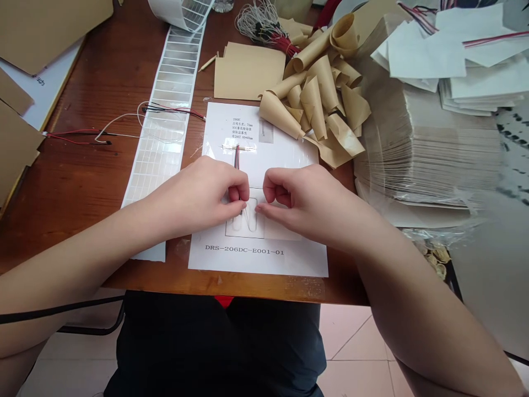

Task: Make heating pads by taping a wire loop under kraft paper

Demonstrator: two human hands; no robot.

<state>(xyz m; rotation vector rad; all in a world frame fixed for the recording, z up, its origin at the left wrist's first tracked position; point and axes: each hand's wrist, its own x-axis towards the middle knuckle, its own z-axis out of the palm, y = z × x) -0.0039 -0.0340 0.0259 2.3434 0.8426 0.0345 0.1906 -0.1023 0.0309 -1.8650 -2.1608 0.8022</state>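
Note:
A white printed sheet (264,262) lies on the table with a looped outline drawn in a box. Over that outline runs a thin pale wire (249,226), bent into narrow loops. My left hand (219,190) pinches it between thumb and curled forefinger at the box's upper part. Close by on the right, my right hand (295,193) is closed too, its thumb tip at the wire's upper bend; the exact grip is partly hidden. Red and black leads (237,157) come down from a strip of clear tape (238,148) and pass behind my left fingers.
A label strip (171,71) and loose red-black leads (78,135) lie left. Behind the sheet are brown cards (248,71), curled brown paper pieces (322,94) and a wire bundle (264,25). A tall stack of sheets (430,143) stands right. The table's front edge (248,292) is near.

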